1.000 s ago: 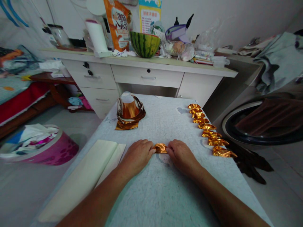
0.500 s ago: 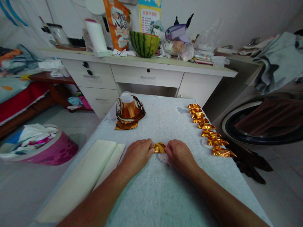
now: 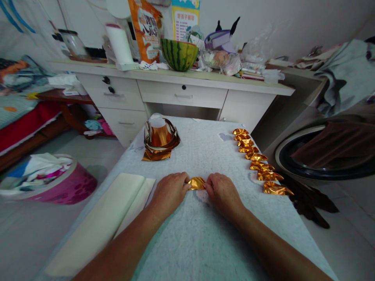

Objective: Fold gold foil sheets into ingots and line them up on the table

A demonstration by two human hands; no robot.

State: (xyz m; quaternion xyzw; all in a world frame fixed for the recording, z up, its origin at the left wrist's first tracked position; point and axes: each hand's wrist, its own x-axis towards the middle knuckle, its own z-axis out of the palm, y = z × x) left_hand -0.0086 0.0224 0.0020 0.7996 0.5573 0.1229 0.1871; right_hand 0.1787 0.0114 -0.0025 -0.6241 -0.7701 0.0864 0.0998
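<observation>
A small folded piece of gold foil paper (image 3: pixel 196 184) is stretched between my two hands, low over the cloth-covered table (image 3: pixel 187 234). My left hand (image 3: pixel 172 190) pinches its left end between thumb and fingers. At the right end, my right hand (image 3: pixel 222 191) grips it the same way; both sets of fingertips are partly hidden. Along the table's right edge runs a row of several folded gold foil pieces (image 3: pixel 256 157). A stack of gold foil sheets (image 3: pixel 160 136), bent round a whitish object, stands at the far left of the table.
Folded cream paper (image 3: pixel 102 218) lies by my left forearm. Beyond the table is a white desk (image 3: pixel 181 93) bearing a cut watermelon (image 3: pixel 179 54) and an orange bag (image 3: pixel 145 33). A pink bin (image 3: pixel 73 183) stands left; a washing machine (image 3: pixel 281 148) stands right.
Both hands keep their hold at nearly the same spot. The foil between them shows slightly wider and its creases look a little different.
</observation>
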